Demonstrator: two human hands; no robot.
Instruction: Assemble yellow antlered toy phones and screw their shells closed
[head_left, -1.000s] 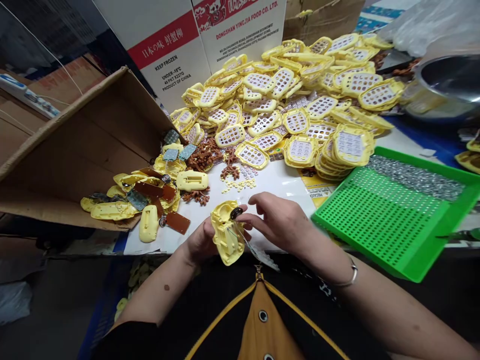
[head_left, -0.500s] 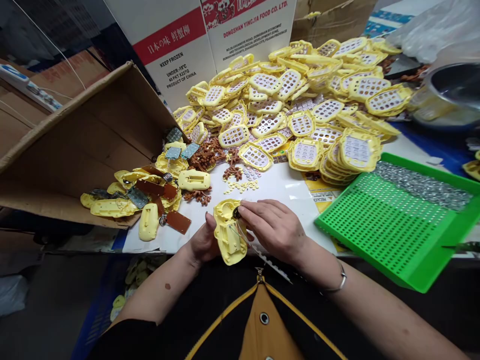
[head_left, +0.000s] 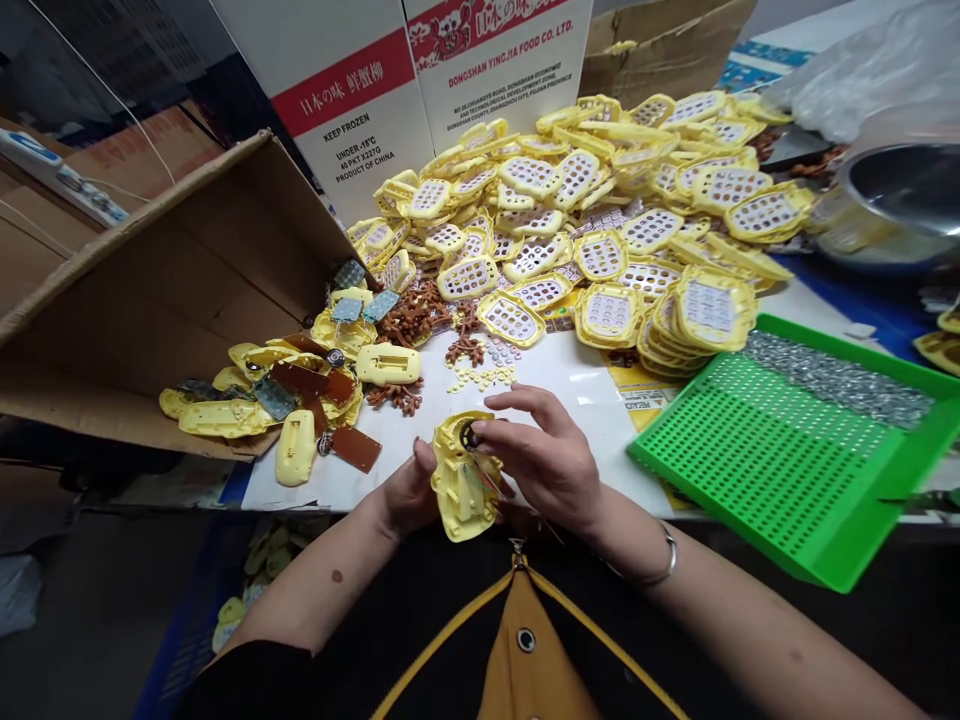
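Observation:
My left hand (head_left: 411, 490) is closed round the left side of a yellow plastic shell (head_left: 463, 495), its hollow inside facing up. Inside the shell's upper end sits a small round black speaker (head_left: 469, 434), with thin wires trailing from it. The thumb and forefinger of my right hand (head_left: 551, 460) press on that speaker, while the other fingers curl along the shell's right edge. Just beyond my hands lie small yellow buttons (head_left: 480, 378) and brown rubbery pieces (head_left: 465, 350).
A large heap of yellow keypad covers (head_left: 540, 220) spreads across the back. On the left, a tipped cardboard box (head_left: 172, 270) holds yellow shells and circuit boards. To the right lie a green perforated tray (head_left: 750, 460) with silver screws (head_left: 840, 375) and a metal bowl (head_left: 900, 190).
The shell has tilted and shifted slightly down toward me. My right forefinger has lifted and spread, and the trailing wire and white strip have moved under the hand.

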